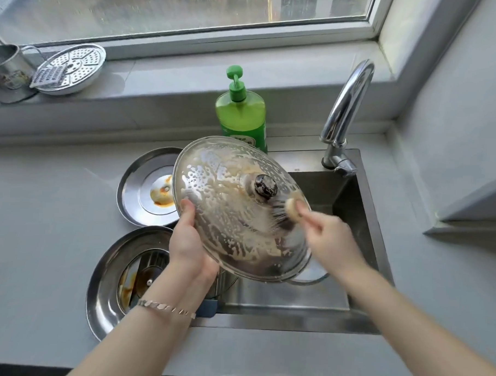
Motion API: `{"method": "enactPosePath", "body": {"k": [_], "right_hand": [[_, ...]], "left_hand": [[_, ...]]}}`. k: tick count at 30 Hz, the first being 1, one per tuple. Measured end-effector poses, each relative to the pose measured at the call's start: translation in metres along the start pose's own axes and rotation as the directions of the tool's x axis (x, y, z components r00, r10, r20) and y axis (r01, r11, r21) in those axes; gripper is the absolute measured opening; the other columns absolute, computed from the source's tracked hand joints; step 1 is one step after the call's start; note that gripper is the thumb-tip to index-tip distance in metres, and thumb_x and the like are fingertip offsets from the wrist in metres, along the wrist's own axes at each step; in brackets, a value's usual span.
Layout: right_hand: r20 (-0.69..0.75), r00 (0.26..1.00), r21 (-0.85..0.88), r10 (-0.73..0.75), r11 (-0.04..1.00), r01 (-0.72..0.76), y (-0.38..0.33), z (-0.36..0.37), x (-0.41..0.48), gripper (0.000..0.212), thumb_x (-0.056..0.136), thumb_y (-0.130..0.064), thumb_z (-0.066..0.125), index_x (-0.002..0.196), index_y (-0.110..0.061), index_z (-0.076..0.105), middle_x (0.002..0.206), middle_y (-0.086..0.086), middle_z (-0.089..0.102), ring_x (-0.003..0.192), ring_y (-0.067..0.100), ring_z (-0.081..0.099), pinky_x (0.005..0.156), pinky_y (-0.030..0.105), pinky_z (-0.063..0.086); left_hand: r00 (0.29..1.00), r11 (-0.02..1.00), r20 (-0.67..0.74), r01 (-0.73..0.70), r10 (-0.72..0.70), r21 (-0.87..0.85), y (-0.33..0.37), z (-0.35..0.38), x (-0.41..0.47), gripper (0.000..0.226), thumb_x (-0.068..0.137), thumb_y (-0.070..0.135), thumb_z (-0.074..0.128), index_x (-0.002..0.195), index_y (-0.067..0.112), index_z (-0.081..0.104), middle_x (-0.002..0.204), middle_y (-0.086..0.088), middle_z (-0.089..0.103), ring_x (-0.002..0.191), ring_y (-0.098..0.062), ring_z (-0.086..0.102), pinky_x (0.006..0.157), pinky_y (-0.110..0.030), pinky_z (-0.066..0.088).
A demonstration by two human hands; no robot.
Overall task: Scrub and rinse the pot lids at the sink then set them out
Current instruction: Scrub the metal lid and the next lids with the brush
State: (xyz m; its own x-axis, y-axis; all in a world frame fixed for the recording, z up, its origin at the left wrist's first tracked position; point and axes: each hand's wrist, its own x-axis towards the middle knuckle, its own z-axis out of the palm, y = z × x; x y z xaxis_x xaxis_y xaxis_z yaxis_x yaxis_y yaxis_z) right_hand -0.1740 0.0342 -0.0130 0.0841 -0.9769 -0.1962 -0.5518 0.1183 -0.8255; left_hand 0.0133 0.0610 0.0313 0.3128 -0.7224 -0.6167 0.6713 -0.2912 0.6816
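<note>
the left hand (192,242) grips the rim of the big soapy steel pot lid (234,215), tilting it over the steel sink (362,221), probably so suds drip in. the right hand (327,234) clutches a blurred round scrubbing brush (290,211) beside the dark knob (265,186). two stained steel lids (144,189) wait upturned on the grey counter (41,207), likely next.
</note>
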Motion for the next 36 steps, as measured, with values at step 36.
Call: {"method": "enactPosePath", "body": {"k": [36], "right_hand": [[0.252, 0.939, -0.246, -0.236, 0.922, 0.298, 0.006, 0.011, -0.053, 0.043, 0.093, -0.012, 0.048, 0.130, -0.036, 0.050, 0.079, 0.001, 0.048, 0.072, 0.021, 0.045, 0.067, 0.034, 0.038]], "left_hand": [[0.989, 0.993, -0.109, -0.109, 0.102, -0.052, 0.008, 0.003, -0.002, 0.027, 0.094, 0.040, 0.048, 0.093, 0.018, 0.063, 0.086, -0.002, 0.073, 0.084, -0.021, 0.066, 0.067, -0.040, 0.053]]}}
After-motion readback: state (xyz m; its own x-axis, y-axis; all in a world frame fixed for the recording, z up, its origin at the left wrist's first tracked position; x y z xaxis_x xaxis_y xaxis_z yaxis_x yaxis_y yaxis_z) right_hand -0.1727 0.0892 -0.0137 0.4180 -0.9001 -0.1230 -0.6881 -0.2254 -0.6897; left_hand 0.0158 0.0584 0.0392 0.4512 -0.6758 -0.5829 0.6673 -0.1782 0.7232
